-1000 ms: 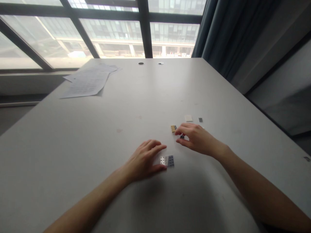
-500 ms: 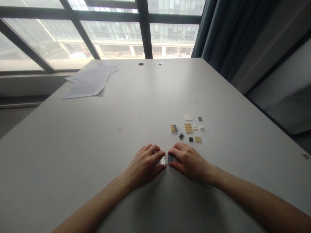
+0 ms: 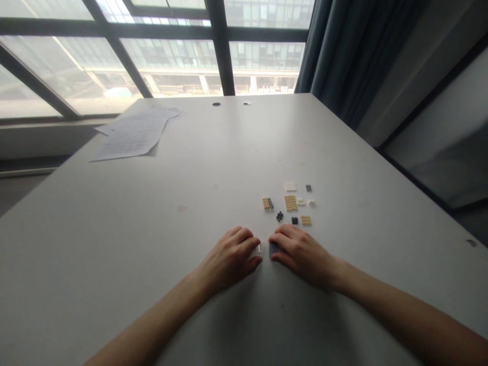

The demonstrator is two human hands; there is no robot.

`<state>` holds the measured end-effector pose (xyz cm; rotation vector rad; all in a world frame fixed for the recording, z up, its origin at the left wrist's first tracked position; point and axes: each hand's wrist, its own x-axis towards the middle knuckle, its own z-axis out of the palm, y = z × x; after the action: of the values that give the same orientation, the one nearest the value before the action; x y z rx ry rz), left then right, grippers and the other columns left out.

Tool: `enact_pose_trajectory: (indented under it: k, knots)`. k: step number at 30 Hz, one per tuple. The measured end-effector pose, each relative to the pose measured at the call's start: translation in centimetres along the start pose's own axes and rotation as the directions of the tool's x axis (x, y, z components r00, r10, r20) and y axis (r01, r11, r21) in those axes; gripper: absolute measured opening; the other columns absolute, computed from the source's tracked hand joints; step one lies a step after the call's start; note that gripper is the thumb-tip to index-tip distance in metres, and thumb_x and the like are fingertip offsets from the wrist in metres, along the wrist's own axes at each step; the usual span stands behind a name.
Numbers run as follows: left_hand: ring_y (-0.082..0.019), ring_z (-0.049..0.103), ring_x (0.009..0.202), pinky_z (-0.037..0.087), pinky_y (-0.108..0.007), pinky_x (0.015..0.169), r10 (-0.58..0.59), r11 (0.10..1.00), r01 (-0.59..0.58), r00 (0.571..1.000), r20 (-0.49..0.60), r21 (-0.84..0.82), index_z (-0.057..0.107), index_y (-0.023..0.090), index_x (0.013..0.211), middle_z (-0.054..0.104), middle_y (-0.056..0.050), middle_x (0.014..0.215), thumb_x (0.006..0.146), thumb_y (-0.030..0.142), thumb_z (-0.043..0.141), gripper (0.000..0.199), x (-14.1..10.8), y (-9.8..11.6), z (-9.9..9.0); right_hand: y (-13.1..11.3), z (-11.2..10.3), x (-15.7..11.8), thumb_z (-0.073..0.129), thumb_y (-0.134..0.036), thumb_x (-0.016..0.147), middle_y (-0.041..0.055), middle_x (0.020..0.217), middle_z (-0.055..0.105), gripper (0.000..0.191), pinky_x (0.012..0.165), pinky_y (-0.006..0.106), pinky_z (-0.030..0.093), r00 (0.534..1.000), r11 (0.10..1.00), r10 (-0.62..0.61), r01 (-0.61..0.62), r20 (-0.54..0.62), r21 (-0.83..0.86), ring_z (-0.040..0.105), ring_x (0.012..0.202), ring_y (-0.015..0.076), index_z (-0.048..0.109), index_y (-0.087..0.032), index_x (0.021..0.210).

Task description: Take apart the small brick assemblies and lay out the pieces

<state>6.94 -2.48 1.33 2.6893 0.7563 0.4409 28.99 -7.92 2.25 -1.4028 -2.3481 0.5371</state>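
My left hand (image 3: pixel 237 254) is closed round a white building brick piece (image 3: pixel 259 249), mostly hidden by the fingers. Facing it, my right hand (image 3: pixel 299 250) grips a dark grey building brick piece (image 3: pixel 273 248) between thumb and fingers. A narrow gap separates the two pieces, both low over the table. Just beyond the right hand lie a black brick (image 3: pixel 295 220), a small tan plate (image 3: pixel 306 220) and a black knobbed piece (image 3: pixel 279 216). Farther back are a larger tan plate (image 3: pixel 290 203) and a tan-and-grey piece (image 3: pixel 268 203).
A white flat tile (image 3: pixel 290 186), a small grey piece (image 3: pixel 308 188) and two small white pieces (image 3: pixel 300 202) lie behind. Paper sheets (image 3: pixel 131 134) rest at the far left of the white table (image 3: pixel 152 229). Windows and a dark curtain (image 3: pixel 343 56) stand beyond.
The gap between the white and grey pieces has widened as my right hand shifted slightly right. The view has also turned a little, moving the loose pieces left in the picture.
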Motion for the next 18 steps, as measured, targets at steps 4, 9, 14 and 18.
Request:
enact_pose_trajectory:
  k: [4,9,14,18]
  knots:
    - [-0.019,0.056,0.088,0.050,-0.031,0.082,0.019,1.000,-0.019,1.000,-0.004,-0.015,0.064,0.019,0.099,0.061,-0.007,0.093,0.087,0.026,0.058,0.015,1.2,0.2,0.2,2.0,-0.8,-1.7,0.065,-0.020,0.086,0.0103,0.106,0.061,0.021,0.088,0.039,0.051,0.995,0.998,0.061,-0.062,-0.080,-0.021,0.058,0.100,0.0244,0.060,-0.017,0.106]
    - [-0.019,0.056,0.091,0.049,-0.031,0.084,0.028,0.999,-0.027,1.000,0.009,-0.036,0.063,0.020,0.098,0.061,-0.006,0.095,0.088,0.029,0.059,0.015,3.6,0.7,0.8,3.2,-1.2,-2.9,0.066,-0.019,0.084,0.0103,0.108,0.061,0.023,0.092,0.040,0.050,0.977,0.989,0.146,-0.147,-0.155,0.007,0.058,0.102,0.0242,0.061,-0.018,0.106]
    - [-0.020,0.056,0.092,0.049,-0.033,0.087,0.052,0.998,-0.052,0.999,0.001,-0.043,0.064,0.019,0.094,0.060,-0.006,0.092,0.086,0.029,0.061,0.014,6.1,1.0,1.7,2.8,-0.8,-2.7,0.067,-0.019,0.081,0.0082,0.104,0.062,0.024,0.088,0.039,0.051,0.962,0.979,0.202,-0.200,-0.184,0.029,0.060,0.099,0.0235,0.063,-0.020,0.105]
    - [-0.020,0.056,0.089,0.049,-0.034,0.086,0.051,0.998,-0.050,0.998,0.023,-0.027,0.064,0.019,0.085,0.059,-0.006,0.090,0.084,0.027,0.062,0.009,6.9,1.2,2.1,3.2,-0.9,-2.7,0.067,-0.018,0.080,0.0077,0.105,0.063,0.025,0.087,0.038,0.051,0.952,0.975,0.224,-0.218,-0.208,0.047,0.061,0.098,0.0230,0.064,-0.020,0.105]
